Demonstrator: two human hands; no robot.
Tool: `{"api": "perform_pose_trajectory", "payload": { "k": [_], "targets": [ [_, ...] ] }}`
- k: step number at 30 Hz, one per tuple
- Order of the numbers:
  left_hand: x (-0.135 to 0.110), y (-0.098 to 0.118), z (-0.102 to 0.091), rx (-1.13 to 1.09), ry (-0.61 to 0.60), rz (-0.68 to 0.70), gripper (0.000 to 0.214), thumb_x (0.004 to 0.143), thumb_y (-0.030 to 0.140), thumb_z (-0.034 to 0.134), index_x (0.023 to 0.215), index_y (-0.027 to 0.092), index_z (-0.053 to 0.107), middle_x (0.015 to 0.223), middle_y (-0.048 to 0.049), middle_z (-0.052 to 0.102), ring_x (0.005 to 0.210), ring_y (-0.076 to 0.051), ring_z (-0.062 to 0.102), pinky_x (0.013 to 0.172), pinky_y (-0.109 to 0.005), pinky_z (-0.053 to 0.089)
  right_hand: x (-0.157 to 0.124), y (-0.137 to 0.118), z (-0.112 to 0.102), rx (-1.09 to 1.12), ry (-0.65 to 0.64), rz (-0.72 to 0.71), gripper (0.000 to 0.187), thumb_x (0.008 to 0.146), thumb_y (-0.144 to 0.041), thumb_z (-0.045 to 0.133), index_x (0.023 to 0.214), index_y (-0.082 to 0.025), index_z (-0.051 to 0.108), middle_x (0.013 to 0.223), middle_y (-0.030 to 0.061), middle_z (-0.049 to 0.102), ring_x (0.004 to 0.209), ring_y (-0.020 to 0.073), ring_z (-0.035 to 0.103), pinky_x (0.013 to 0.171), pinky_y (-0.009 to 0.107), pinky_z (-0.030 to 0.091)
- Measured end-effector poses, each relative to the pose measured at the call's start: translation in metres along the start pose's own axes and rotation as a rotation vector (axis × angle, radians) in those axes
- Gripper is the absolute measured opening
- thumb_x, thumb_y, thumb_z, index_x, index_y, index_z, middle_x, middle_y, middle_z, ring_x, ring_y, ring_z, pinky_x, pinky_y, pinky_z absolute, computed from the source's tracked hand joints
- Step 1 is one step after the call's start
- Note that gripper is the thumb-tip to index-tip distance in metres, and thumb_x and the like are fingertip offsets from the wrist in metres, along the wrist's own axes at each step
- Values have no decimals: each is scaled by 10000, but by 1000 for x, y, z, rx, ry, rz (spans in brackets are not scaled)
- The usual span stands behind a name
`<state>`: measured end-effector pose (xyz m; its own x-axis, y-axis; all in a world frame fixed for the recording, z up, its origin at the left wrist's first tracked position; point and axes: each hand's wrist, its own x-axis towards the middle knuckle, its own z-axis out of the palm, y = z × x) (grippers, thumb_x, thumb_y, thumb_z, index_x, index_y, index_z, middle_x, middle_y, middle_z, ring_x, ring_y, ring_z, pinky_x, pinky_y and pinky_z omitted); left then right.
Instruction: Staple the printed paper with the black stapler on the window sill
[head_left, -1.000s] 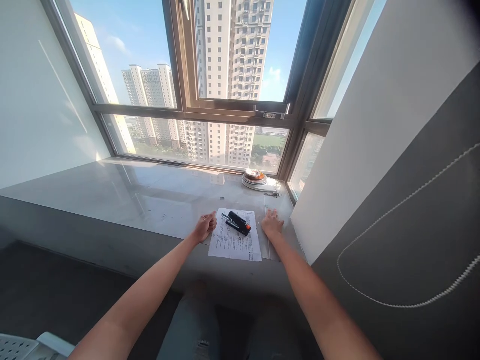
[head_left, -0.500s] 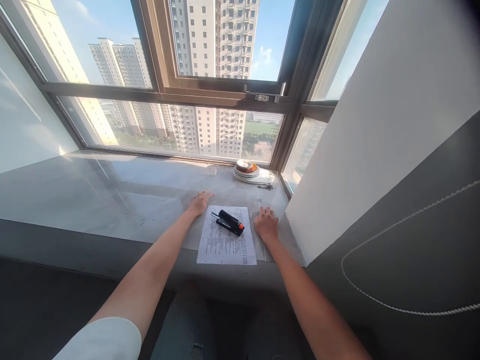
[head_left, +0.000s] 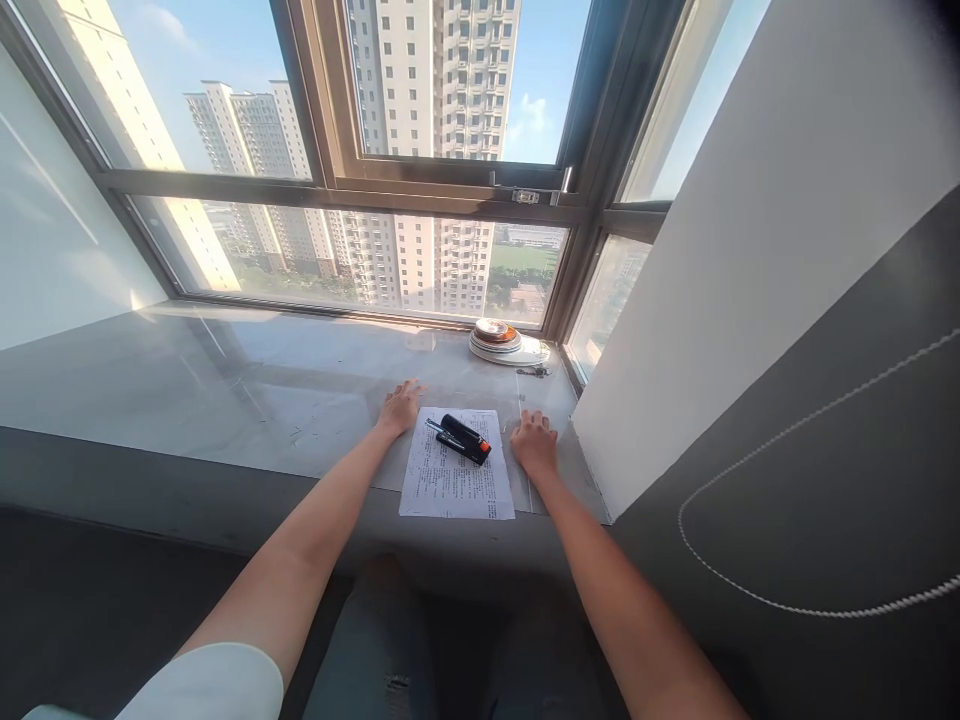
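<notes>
**Left hand spread out, stapler (head_left: 464,440) lying free on the sheet (head_left: 457,497)**

My left hand (head_left: 400,408) has uncurled: a second ago it was a loose fist at the sheet's left edge; now its fingers are spread just beside the sheet's far left corner, holding nothing I can see. My right hand (head_left: 535,440) rests just right of the sheet, fingers bent downward; how widely they part, or whether they cover anything, I cannot tell. The black stapler lies slantwise on the sheet, touched by neither hand, so I judge the handling paused.
</notes>
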<state>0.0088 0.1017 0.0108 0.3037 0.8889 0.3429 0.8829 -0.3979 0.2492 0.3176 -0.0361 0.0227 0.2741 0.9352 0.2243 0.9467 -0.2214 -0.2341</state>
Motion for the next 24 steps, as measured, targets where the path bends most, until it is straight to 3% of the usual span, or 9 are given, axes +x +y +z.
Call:
{"api": "perform_pose_trajectory", "payload": {
  "k": [3,7,14,18,21,24],
  "targets": [
    [-2,2,0,-43,-39,7,464,955,64,410,1266,242,704,1430,-111,609,1325,-310,518,1091,-491,388,1,0,-1,2,-5,-3,438,992,-229,313,1343,-139,558,1400,227,519,1279,343,484,988,470,436],
    [-13,4,-2,-87,30,-22,430,951,64,399,1157,183,757,1193,-139,713,1177,-300,594,1041,-433,440,2,0,-1,1,-21,13,442,988,-225,324,1360,-142,548,1419,229,503,1303,349,467,1002,472,429],
    [-46,9,-13,-64,104,-141,185,943,199,556,976,171,736,1082,-175,641,1129,-344,579,940,-416,491,-1,0,-1,7,4,11,419,980,-222,353,1329,-141,569,1390,222,526,1281,336,476,994,454,428],
    [-67,19,-20,-110,136,-143,214,1017,270,455,1020,175,646,1055,-172,637,1015,-313,615,817,-372,476,-2,1,-8,62,-15,22,402,990,-211,346,1310,-150,581,1377,211,538,1287,328,480,1030,448,413],
    [-81,30,-25,-228,64,-120,231,1052,321,407,1092,187,591,920,-130,661,819,-265,637,732,-329,429,-7,-3,-20,226,-13,-65,397,1007,-207,309,1282,-165,593,1363,171,567,1289,289,495,1055,398,413],
    [-91,38,-29,-266,51,-36,234,1061,321,393,1118,209,590,991,-124,684,818,-251,647,721,-311,411,-23,-12,-28,452,-35,-267,456,1060,-282,204,1319,-206,572,1363,108,597,1259,225,534,1023,304,440]
  ]
}}
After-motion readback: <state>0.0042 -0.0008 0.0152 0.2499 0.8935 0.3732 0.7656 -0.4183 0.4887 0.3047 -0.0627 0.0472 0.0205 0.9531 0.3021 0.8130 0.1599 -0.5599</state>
